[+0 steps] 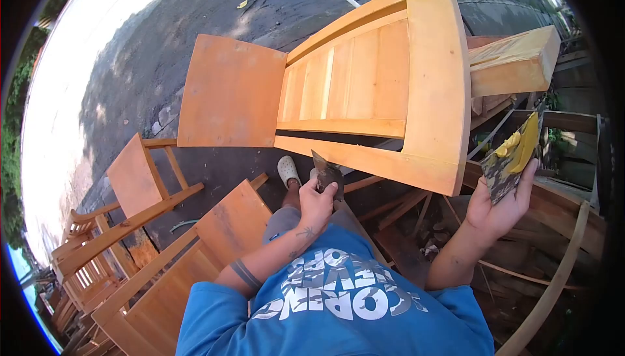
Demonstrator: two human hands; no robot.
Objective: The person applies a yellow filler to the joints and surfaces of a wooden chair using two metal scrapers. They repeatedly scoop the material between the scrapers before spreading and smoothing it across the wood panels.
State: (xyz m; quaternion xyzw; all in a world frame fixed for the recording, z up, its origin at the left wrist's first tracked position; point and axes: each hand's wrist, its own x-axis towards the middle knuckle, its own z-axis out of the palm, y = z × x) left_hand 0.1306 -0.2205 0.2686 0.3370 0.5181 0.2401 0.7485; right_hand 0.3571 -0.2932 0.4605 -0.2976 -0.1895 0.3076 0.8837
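Note:
My left hand [317, 203], at the middle of the view, is closed on a thin dark scraper blade [327, 175] whose pointed tip reaches up beside the lower rail of a wooden chair. On the right, my right hand [500, 206] holds up a flat, dark, stained plate [500, 175] by its lower part. Yellow paste [521, 146] lies on that plate. The large wooden chair [435, 63] lies across the view beyond both hands, its slatted panel facing up. Neither hand visibly touches it.
A square wooden panel [231, 92] joins the chair's left end. A thick wooden block [514, 63] sits behind its right end. More wooden furniture [215, 239] stands at lower left. Wood scraps and a curved strip [553, 291] are at lower right. A clog [287, 170] shows below the chair.

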